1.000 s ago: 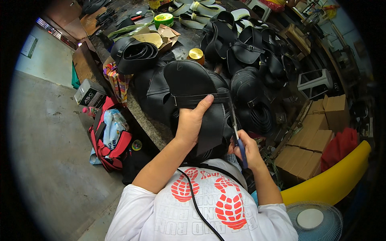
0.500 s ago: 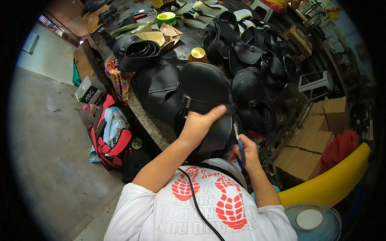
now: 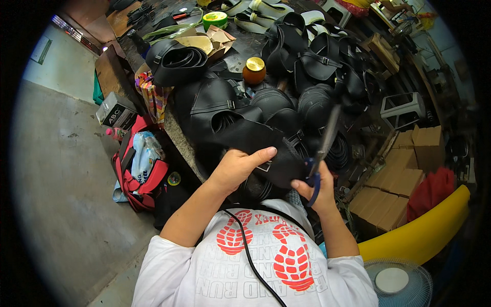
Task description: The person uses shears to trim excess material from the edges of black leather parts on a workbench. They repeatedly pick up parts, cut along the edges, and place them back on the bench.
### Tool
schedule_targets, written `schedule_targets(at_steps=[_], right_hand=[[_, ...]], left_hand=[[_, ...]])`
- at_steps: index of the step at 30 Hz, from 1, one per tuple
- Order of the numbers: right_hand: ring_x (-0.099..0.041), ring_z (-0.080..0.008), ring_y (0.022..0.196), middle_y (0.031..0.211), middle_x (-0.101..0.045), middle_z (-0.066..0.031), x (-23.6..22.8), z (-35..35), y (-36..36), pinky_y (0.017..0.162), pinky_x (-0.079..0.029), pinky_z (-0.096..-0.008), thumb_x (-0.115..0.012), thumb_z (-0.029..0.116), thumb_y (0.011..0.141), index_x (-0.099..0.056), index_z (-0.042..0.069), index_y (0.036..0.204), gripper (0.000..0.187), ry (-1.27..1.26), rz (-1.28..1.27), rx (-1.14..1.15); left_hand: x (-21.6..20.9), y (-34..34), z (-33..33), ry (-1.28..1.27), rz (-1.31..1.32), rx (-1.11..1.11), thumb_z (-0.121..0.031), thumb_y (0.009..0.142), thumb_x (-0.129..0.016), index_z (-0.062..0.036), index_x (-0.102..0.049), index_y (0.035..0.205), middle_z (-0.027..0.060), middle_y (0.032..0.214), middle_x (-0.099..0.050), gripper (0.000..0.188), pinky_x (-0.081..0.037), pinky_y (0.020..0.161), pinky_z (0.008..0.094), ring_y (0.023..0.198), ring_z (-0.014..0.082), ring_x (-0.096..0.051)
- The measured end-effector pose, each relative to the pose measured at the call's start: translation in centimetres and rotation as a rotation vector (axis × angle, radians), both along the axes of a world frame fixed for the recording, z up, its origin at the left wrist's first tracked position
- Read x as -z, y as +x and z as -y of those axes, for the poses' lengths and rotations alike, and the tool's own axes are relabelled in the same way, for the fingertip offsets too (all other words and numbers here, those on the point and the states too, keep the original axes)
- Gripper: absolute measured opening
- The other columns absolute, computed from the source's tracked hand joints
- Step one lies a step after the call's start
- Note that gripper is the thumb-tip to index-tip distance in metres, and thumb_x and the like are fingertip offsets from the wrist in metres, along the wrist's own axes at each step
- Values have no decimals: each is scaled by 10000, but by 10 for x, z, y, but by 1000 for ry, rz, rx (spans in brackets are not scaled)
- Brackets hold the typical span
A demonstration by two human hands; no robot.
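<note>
My left hand (image 3: pixel 234 168) grips a black leather piece with a small metal buckle (image 3: pixel 280 166), its thumb lying on top. The piece looks like a strapped sandal or shoe part, but its exact kind does not show. Scissors with blue handles (image 3: pixel 327 140) are in my right hand (image 3: pixel 322 193), just right of the leather. Their blades point up and away, slightly blurred. Beyond my hands lie similar black buckled pieces (image 3: pixel 209 105), heaped on the table, and coiled black straps (image 3: pixel 338 151) sit to the right.
An orange jar with a gold lid (image 3: pixel 254 70) and a green tub (image 3: pixel 215 20) stand farther back. Rolled black leather (image 3: pixel 179 64) rests at the table's left. Cardboard boxes (image 3: pixel 391 184), a yellow curved object (image 3: pixel 419 230) and a fan (image 3: pixel 393 281) are on my right; a red bag (image 3: pixel 153 184) is on my left.
The leather piece has been lowered and turned toward me, uncovering the jar and pieces behind it. The scissors have swung upward, with their blades now pointing away beside the piece.
</note>
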State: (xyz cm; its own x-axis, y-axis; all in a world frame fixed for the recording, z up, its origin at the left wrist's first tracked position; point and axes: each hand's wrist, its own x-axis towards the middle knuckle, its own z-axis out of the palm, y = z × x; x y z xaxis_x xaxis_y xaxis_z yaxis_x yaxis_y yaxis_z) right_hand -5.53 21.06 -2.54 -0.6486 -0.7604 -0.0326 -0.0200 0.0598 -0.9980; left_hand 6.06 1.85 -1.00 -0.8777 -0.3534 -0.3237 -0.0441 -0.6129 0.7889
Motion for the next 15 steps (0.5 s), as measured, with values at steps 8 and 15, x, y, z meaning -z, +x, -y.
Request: schedule_targets(at_steps=[8,15], right_hand=[[-607,-113,709,782,-622,-33,5,-15,-15,699,-498,-264,-678,102,734,-555,18,982,290,346,-26,-388],[-619,-128,695,750,-631,-58,-1,-19,-19,701,-505,-277,-636,129,734,-552,25,983,283,154,180,-468]], left_hand=[[-9,4,22,-179,55,-80,-101,819,-715,10,-644,1053,42,976,-656,268,-492,792,264,892,124,-608],[-10,3,24,-334,20,-148,-91,824,-720,6,-637,1050,38,964,-647,260,-490,793,272,874,120,-598]])
